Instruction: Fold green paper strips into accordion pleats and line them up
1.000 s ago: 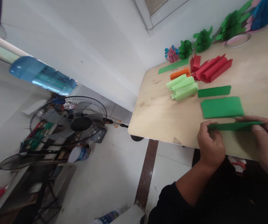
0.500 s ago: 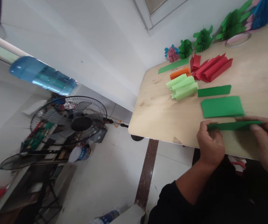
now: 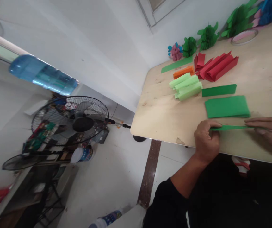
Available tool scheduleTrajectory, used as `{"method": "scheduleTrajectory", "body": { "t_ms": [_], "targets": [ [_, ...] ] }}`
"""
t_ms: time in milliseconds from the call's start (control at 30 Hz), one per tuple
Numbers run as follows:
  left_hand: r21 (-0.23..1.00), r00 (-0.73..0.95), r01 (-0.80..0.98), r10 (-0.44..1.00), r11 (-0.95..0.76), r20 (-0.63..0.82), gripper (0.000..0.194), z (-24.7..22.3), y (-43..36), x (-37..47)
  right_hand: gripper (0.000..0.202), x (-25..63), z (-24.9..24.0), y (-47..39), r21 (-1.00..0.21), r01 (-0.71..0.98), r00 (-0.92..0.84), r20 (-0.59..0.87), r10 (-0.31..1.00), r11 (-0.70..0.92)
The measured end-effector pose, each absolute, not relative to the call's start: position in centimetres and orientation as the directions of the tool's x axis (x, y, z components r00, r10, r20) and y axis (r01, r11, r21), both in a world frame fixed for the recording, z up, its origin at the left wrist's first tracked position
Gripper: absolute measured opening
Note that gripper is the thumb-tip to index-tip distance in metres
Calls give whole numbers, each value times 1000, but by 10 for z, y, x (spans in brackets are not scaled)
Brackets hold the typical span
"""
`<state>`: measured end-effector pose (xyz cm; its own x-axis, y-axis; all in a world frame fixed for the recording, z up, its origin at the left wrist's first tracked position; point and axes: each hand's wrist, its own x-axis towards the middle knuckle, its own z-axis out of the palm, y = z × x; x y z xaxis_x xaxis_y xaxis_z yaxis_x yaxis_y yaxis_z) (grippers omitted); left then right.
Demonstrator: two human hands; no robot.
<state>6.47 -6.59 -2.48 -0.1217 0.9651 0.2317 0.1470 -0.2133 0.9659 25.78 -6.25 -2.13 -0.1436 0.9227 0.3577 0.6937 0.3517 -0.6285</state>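
Paper stack point(image 3: 227, 107) behind strip point(image 3: 228, 128) (on table point(image 3: 164, 117))

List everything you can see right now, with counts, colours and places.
green strip: 1, dark green, near table edge, pinched at both ends
green sheets: 1 stack, dark green, just beyond the strip
folded green piece: 1, dark green, beyond the stack
far green strip: 1, green, far left of table
light green folds: several, pale green, left of middle
orange fold: 1, orange, behind them
red folds: several, red, middle
paper flowers: several, green, pink, blue, along the wall
tape ring: 1, pinkish, far right
table: 1, pale wood
fan: 1, black, on floor left
water bottle: 1, blue, upper left
left hand: on strip's left end
right hand: on strip's right end
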Motion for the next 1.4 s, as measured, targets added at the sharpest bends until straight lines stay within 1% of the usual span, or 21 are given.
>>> {"method": "scheduleTrajectory", "body": {
  "t_ms": [67, 133, 233, 300, 367, 500, 567, 633, 667, 700, 767, 900, 967, 1033, 1167, 1233, 1400],
  "targets": [
    [940, -52, 208, 956, -272, 288, 33, -25, -67, 59, 32, 270, -31, -59, -564, 623, -314, 455, 833, 543],
    [906, 24, 279, 946, -318, 325, 35, -27, -70, 53, 34, 282, -45, -57, -429, 570, -465, 535, 705, 701],
    [839, 136, 397, 928, -372, 346, 38, -32, -77, 47, 49, 293, -60, -58, -242, 513, -607, 576, 547, 824],
    [795, 199, 457, 917, -399, 346, 39, -36, -81, 43, 57, 294, -63, -62, -163, 479, -658, 584, 475, 863],
    [759, 243, 490, 903, -429, 354, 38, -38, -84, 40, 59, 291, -60, -66, -136, 457, -673, 594, 441, 879],
    [681, 304, 547, 873, -487, 381, 36, -39, -89, 36, 53, 286, -57, -70, -178, 489, -643, 588, 490, 854],
    [606, 361, 613, 862, -507, 356, 34, -37, -92, 33, 47, 288, -60, -68, -138, 464, -670, 592, 448, 875],
    [501, 429, 677, 842, -539, 326, 28, -36, -94, 31, 41, 291, -65, -65, -86, 432, -697, 599, 393, 898],
    [452, 453, 698, 831, -556, 322, 25, -35, -95, 30, 38, 293, -67, -63, -72, 434, -700, 601, 386, 898],
    [414, 467, 710, 821, -569, 328, 23, -36, -95, 29, 36, 294, -69, -62, -64, 440, -699, 602, 386, 896],
    [389, 454, 717, 811, -579, 369, 22, -38, -96, 29, 34, 297, -73, -61, -60, 456, -691, 605, 396, 888],
    [443, 352, 697, 807, -565, 475, 19, -46, -95, 32, 34, 299, -76, -62, -91, 465, -685, 594, 423, 880],
    [487, 294, 683, 816, -544, 498, 16, -49, -95, 35, 34, 298, -75, -63, -122, 477, -671, 590, 450, 871],
    [531, 251, 671, 832, -518, 495, 14, -50, -95, 37, 34, 296, -74, -65, -147, 496, -653, 587, 479, 856],
    [581, 198, 654, 851, -485, 487, 13, -50, -94, 40, 31, 290, -70, -68, -148, 545, -634, 571, 521, 825],
    [592, 183, 648, 853, -479, 489, 13, -50, -94, 41, 29, 288, -70, -69, -170, 583, -612, 552, 567, 795],
    [632, 159, 644, 884, -430, 440, 11, -47, -94, 42, 30, 278, -69, -72, -228, 705, -509, 497, 703, 671]
  ]
}}
